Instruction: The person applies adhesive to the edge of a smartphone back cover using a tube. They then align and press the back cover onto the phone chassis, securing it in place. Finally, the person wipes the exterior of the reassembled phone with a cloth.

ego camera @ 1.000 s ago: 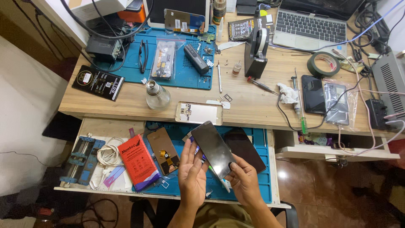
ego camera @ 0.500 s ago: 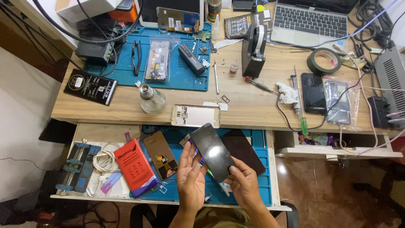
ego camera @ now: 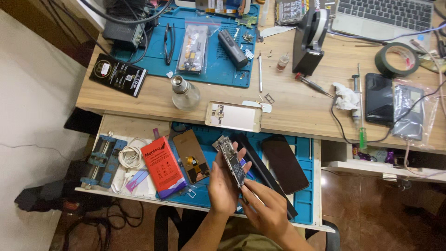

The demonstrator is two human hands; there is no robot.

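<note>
Whereas half a second ago the phone showed its dark glass upward, it now stands on edge over the blue drawer mat (ego camera: 304,204), internals exposed: opened phone (ego camera: 232,160) in left hand (ego camera: 223,186) grip; right hand (ego camera: 265,209) fingertips pinch its lower end.

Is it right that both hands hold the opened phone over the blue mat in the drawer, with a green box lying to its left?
Not quite. The head view shows the box is red, not green. Otherwise correct: left hand and right hand hold the opened phone over the blue mat in the drawer.
</note>
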